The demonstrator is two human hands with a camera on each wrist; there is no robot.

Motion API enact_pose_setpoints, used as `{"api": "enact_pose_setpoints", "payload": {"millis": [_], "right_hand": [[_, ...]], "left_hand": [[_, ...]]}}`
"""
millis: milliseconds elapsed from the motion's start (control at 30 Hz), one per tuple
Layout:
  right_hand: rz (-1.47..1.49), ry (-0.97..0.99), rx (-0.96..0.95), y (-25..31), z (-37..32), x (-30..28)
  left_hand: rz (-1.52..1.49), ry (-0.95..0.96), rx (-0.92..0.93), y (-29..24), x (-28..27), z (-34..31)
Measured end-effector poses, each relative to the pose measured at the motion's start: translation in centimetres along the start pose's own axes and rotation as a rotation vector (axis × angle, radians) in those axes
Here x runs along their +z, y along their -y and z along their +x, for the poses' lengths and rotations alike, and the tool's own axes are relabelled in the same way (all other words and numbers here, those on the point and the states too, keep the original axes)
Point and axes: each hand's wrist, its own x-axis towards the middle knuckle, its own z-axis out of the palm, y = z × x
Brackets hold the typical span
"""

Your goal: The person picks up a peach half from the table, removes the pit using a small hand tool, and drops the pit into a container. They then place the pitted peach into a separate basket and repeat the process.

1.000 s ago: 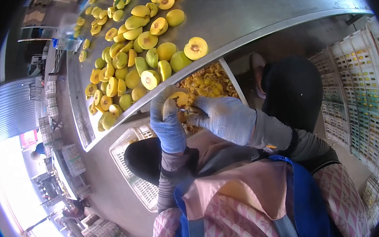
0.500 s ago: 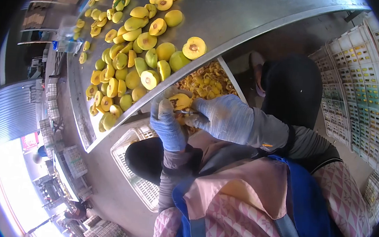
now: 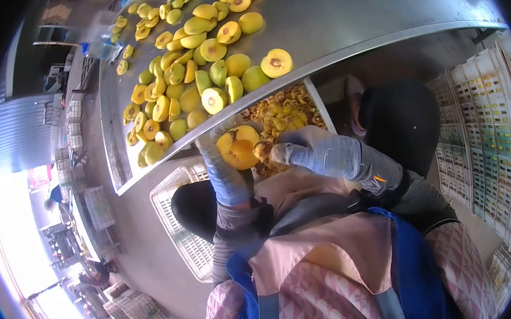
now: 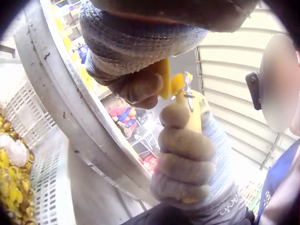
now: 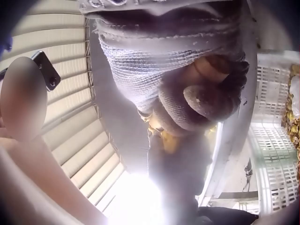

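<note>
In the head view my gloved left hand (image 3: 227,178) holds a yellow peach half (image 3: 236,140), its cut face upward with a hollow in the middle. A smaller orange-yellow piece overlaps its lower side. My gloved right hand (image 3: 322,154), just to the right, grips a small metal tool (image 4: 189,90) whose handle is hidden in the fist. A bit of yellow flesh (image 4: 178,83) sits at the tool's tip, close to the peach half. Brownish scrap (image 3: 263,150) shows by the right fingertips. Below both hands lies a heap of pits and trimmings (image 3: 286,111).
Many peach halves (image 3: 213,49) lie on the metal table (image 3: 350,23), whose raised edge runs just beyond my hands. A white crate (image 3: 186,244) stands under the left arm. Tall stacked crates (image 3: 480,123) rise at right. My knee (image 3: 399,123) is beside the right forearm.
The tool was at the peach half earlier; my right hand has drawn slightly right, with scrap at its fingertips. The peach half now shows more of its cut face. The head view has shifted slightly.
</note>
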Motion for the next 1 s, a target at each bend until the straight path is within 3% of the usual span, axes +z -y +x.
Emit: {"api": "enact_pose_setpoints", "payload": {"millis": [33, 100, 200, 300, 367, 500, 567, 667, 733, 767, 833, 867, 933, 967, 1000], "right_hand": [[-0.002, 0.012, -0.006, -0.5, 0.1, 0.4], [-0.201, -0.189, -0.23, -0.8, 0.0, 1.0], [-0.47, -0.262, -0.253, -0.4, -0.1, 1.3], [-0.517, -0.29, -0.252, 0.0, -0.1, 1.7], [-0.576, -0.304, -0.311, -0.6, 0.1, 2.0], [-0.584, -0.349, -0.413, -0.8, 1.0, 3.0], [-0.557, -0.291, -0.326, -0.2, 1.0, 2.9], [-0.65, -0.308, -0.237, -0.5, 1.0, 2.5], [-0.742, -0.274, -0.221, -0.5, 0.9, 2.8], [-0.75, -0.28, -0.213, -0.5, 0.9, 2.8], [-0.789, -0.275, -0.201, -0.6, 0.9, 2.8], [-0.807, -0.271, -0.207, -0.7, 1.0, 2.7], [-0.781, -0.258, -0.217, -1.1, 1.3, 2.8], [-0.742, -0.242, -0.228, -1.3, 1.5, 3.0], [-0.7, -0.231, -0.258, -1.4, 1.6, 3.1]], "left_hand": [[-0.026, -0.021, -0.066, -0.5, -0.5, 0.0], [-0.063, -0.035, -0.053, -0.6, -1.7, 0.1], [-0.014, -0.046, -0.084, -1.5, -2.7, -1.0], [0.227, -0.13, 0.071, -3.6, -5.4, -2.4], [0.425, -0.084, 0.177, -5.8, -8.1, -3.5], [0.53, -0.124, 0.318, -7.1, -11.1, -5.5], [0.534, -0.178, 0.28, -8.0, -11.8, -7.2], [0.666, -0.375, 0.303, -9.3, -17.8, -9.1], [0.942, -0.463, 0.145, -10.0, -24.3, -10.9], [0.747, -0.63, -0.082, -9.5, -27.3, -11.3], [1.439, -0.45, 0.215, -10.4, -27.1, -10.7], [1.019, -0.562, 0.128, -10.0, -26.8, -10.2], [0.601, -0.399, 0.217, -9.7, -19.3, -7.7], [1.05, -0.256, 0.284, -10.1, -16.1, -6.1], [0.959, -0.168, 0.134, -9.7, -12.2, -5.1]]}}
